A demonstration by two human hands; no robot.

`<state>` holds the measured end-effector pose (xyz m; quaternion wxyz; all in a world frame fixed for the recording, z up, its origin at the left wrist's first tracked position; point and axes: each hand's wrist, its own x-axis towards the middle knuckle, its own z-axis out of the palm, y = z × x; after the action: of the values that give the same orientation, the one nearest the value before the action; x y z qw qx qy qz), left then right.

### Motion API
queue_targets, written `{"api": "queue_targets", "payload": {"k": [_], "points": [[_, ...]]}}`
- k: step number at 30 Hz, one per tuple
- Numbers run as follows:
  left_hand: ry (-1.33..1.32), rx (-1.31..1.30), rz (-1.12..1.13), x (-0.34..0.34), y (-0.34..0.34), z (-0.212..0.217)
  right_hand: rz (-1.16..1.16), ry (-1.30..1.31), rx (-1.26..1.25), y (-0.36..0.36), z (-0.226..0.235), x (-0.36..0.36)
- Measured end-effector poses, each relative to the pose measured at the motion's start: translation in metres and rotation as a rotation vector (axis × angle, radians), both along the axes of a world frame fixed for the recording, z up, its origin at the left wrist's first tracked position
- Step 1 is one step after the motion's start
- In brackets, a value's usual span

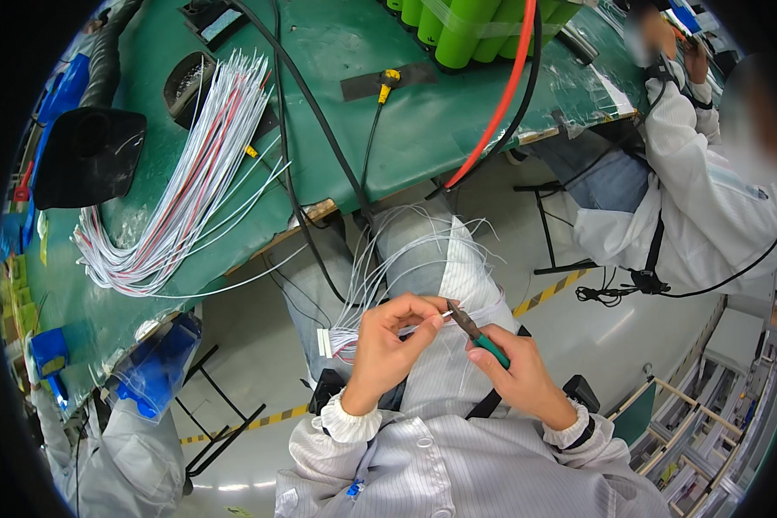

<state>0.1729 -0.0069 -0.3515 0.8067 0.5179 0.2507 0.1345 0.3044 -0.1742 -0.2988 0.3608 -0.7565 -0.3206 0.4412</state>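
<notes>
Left hand: the left hand (pixel 391 345) is above the lap, thumb and index finger pinched together on the end of a thin white wire (pixel 446 313).
Right hand: the right hand (pixel 520 371) has its fingers curled around the green handles of small pliers (pixel 483 342).
Pliers: their dark metal tip points up and left, right beside the pinched wire end; whether the jaws grip it, I cannot tell.
Lap: loose white wires (pixel 388 263) arch over the legs, near a white connector (pixel 324 343) left of the left hand.
Green table (pixel 319 52): ahead, carrying a thick bundle of white and red wires (pixel 190 198) at left and green cylinders (pixel 464 34) at the far edge.
Right side: a seated co-worker (pixel 708 198) in a pale coat.
</notes>
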Motion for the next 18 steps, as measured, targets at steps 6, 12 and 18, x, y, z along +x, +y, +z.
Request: {"api": "queue_targets", "payload": {"k": [6, 12, 18], "points": [[0.011, 0.101, 0.219, -0.013, 0.015, 0.040, -0.180, 0.086, -0.063, -0.023, -0.005, 0.039], [-0.225, 0.353, 0.638, -0.086, 0.041, 0.030, -0.169, -0.267, 0.164, -0.013, 0.027, 0.104], [-0.100, 0.087, 1.086, -0.135, 0.079, -0.040, -0.306, -0.926, 0.281, 0.061, 0.022, 0.215]]}}
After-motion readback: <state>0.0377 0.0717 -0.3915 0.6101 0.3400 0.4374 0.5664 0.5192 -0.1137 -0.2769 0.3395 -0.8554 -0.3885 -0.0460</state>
